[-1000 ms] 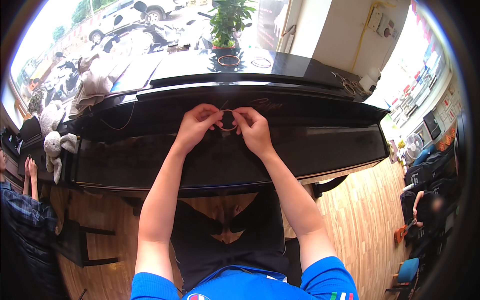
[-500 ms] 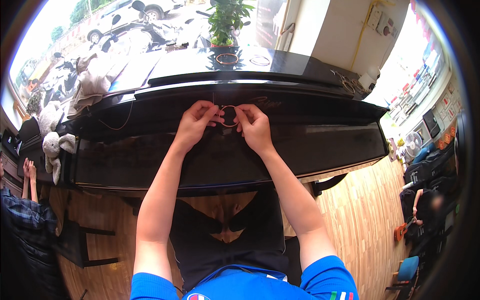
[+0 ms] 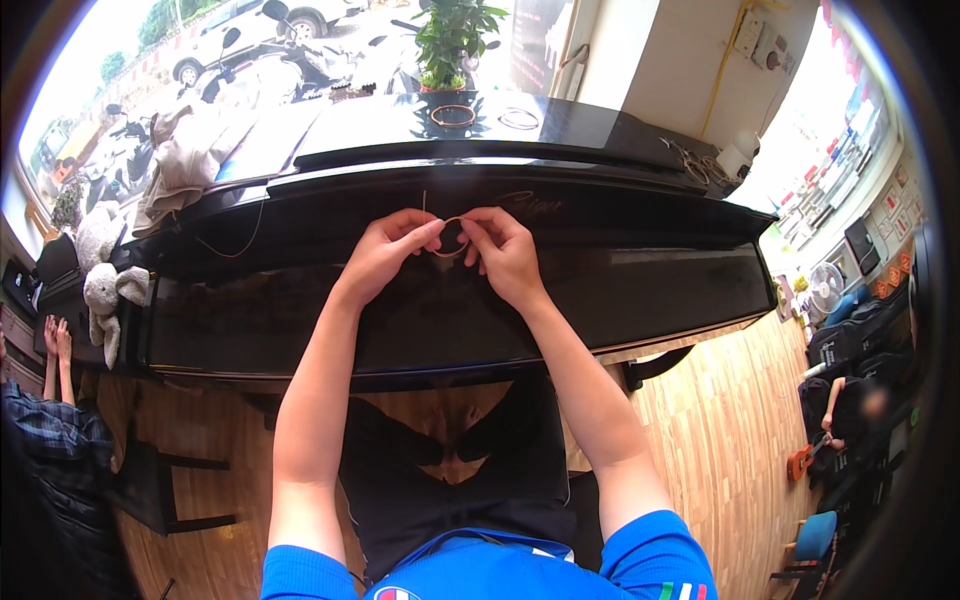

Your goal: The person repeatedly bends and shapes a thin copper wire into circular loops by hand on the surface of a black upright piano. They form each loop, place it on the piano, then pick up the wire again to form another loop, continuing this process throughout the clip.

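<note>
A thin copper-coloured coiled string point(image 3: 446, 256) is held up in front of the black upright piano point(image 3: 620, 290). My left hand point(image 3: 385, 252) pinches its left side between thumb and fingers. On the ring's opposite side, my right hand point(image 3: 508, 255) pinches it near the top, the lower fingers curled. A short straight end of string point(image 3: 425, 200) sticks up above my left fingers. Both forearms reach forward over the closed piano front.
Two more coils, one copper-coloured point(image 3: 453, 125) and one darker point(image 3: 519, 127), lie on the piano top before a potted plant point(image 3: 445, 45). Scissors point(image 3: 690, 160) lie at the right end. A plush toy point(image 3: 103, 290) sits at left. Other people are at both sides.
The ring has tilted and looks narrower, and my hands have drawn slightly closer together. My left fingers have shifted along the coil.
</note>
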Motion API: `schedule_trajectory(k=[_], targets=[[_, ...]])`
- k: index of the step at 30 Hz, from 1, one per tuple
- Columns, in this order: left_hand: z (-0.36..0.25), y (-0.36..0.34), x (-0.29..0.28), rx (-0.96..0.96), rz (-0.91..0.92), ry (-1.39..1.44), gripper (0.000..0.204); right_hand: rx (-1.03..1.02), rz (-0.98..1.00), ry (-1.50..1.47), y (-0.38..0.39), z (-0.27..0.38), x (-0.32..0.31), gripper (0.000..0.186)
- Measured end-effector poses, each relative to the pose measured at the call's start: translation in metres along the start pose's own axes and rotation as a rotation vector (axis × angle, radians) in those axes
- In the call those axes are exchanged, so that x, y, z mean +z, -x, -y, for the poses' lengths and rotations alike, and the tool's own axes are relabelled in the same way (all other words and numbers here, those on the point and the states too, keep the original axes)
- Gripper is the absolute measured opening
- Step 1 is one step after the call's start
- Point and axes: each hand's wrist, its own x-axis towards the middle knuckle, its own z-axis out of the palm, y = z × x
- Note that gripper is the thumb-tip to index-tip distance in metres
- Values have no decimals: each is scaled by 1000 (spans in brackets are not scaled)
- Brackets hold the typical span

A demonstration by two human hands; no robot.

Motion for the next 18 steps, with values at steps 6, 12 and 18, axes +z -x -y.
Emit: schedule_trajectory(k=[6,12,18], targets=[[12,-3,3,56,-60,-1,24,-5,8,-15,0,0,2,13],[4,-1,10,43,-137,-49,27,17,33,22,2,6,3,14],[1,0,5,27,-72,57,29,6,49,-54,-1,1,-3,21]])
